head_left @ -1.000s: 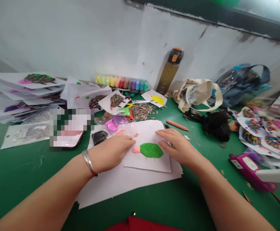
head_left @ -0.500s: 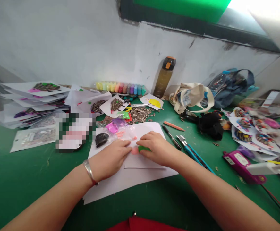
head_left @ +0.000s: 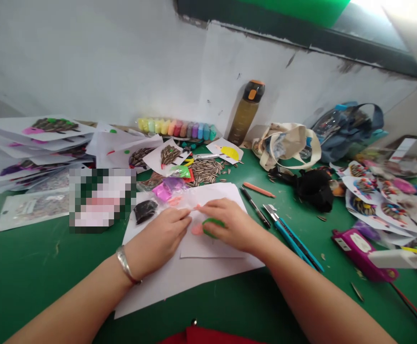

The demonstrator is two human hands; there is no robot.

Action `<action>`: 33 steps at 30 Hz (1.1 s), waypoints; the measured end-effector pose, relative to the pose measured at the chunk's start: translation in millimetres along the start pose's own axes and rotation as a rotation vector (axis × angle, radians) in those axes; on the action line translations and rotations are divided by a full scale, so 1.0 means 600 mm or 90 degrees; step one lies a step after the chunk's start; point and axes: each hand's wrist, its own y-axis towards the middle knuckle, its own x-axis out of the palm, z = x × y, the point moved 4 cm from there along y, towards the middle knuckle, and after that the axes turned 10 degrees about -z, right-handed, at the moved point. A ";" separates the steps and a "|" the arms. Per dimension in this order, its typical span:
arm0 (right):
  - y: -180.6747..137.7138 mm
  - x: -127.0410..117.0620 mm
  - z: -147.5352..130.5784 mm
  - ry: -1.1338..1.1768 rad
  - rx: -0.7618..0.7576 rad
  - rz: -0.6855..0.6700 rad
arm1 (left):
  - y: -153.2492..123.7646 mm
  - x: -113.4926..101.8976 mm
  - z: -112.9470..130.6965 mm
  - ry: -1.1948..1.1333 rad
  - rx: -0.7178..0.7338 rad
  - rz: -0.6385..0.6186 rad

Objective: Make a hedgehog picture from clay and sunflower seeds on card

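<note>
A small white card (head_left: pixel 208 246) lies on a stack of white paper (head_left: pixel 179 277) on the green table (head_left: pixel 43 272). On the card sit a flat green clay patch (head_left: pixel 211 223) and a small pink clay piece (head_left: pixel 196 230). My right hand (head_left: pixel 229 224) lies over the green clay, its fingers curled down on it and hiding most of it. My left hand (head_left: pixel 160 239), with a silver bracelet at the wrist, rests on the card's left edge, fingertips beside the pink piece.
Sunflower seeds (head_left: pixel 208 168) are heaped behind the paper, with clay bags (head_left: pixel 165 190). A row of coloured clay tubs (head_left: pixel 177 128) and a bottle (head_left: pixel 246 112) stand by the wall. Pens and a blue knife (head_left: pixel 290 236) lie to the right. Finished cards are stacked on both sides.
My right hand has moved left from the card's right side onto the green clay, covering most of it. My left hand has stayed at the card's left edge. The view has shifted a little.
</note>
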 end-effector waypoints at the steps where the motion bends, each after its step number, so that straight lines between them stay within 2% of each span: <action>1: -0.005 -0.014 0.012 0.007 0.022 0.031 | 0.000 -0.002 -0.002 0.012 0.002 0.008; 4: -0.022 -0.058 0.060 -0.001 0.182 0.121 | 0.001 -0.013 -0.007 0.041 0.003 0.012; 7: -0.019 -0.081 0.094 -0.066 0.291 0.096 | 0.008 -0.019 -0.009 0.065 -0.003 -0.005; 10: 0.012 -0.083 0.113 -0.183 0.317 0.057 | 0.012 -0.017 -0.011 0.083 -0.020 -0.013; 15: 0.064 -0.057 0.147 -0.249 0.353 0.053 | 0.004 -0.001 -0.014 0.097 -0.054 0.008; 21: 0.077 -0.036 0.167 -0.262 0.351 0.042 | -0.002 0.004 -0.016 0.083 -0.058 0.018; 27: 0.060 -0.060 0.142 -0.233 0.337 0.088 | -0.001 0.006 -0.019 0.096 -0.057 0.000; 30: 0.034 -0.064 0.102 -0.134 0.241 0.128 | -0.001 0.006 -0.017 0.097 -0.060 -0.001; 33: 0.001 -0.048 0.062 -0.035 0.143 0.111 | -0.001 0.003 -0.013 0.091 -0.053 0.001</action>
